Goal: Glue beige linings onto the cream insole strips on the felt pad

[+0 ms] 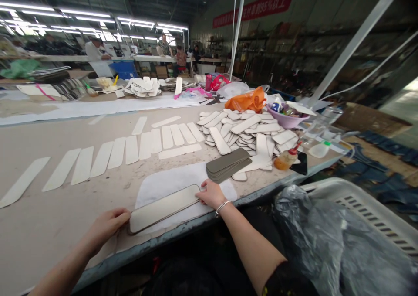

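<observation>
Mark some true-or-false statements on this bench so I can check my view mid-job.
1. The left hand and right hand grip opposite ends of the long pale strip. True.
2. The bracelet is on the left wrist. False: the bracelet is on the right wrist.
3. The orange bag lies beyond the right hand. True.
4. The dark stack sits inside the purple bowl. False: the dark stack lies beside the pale pile.
</observation>
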The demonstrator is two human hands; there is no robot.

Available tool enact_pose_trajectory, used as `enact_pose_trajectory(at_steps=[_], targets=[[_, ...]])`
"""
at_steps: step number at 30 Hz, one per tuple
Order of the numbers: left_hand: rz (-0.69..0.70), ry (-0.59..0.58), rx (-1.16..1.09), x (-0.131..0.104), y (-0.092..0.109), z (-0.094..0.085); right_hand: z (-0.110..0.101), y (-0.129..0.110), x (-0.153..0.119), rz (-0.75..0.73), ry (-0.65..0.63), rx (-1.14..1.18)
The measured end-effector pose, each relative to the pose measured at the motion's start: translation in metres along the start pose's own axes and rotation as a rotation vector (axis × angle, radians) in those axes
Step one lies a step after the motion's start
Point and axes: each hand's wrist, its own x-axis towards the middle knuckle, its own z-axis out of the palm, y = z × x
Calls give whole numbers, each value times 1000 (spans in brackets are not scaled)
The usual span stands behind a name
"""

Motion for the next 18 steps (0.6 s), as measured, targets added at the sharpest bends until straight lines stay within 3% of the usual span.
enact_pose_trajectory(at_steps=[9,15,18], targets=[[-50,-100,46,8,-5,-2,-2,1,4,-57,-8,-174],[-94,-130,-196,2,0,-2,-3,-3,1,-105,27,-271],[-61,-145,-201,-2,-1,-4,-3,-4,-1,-120,26,-278]])
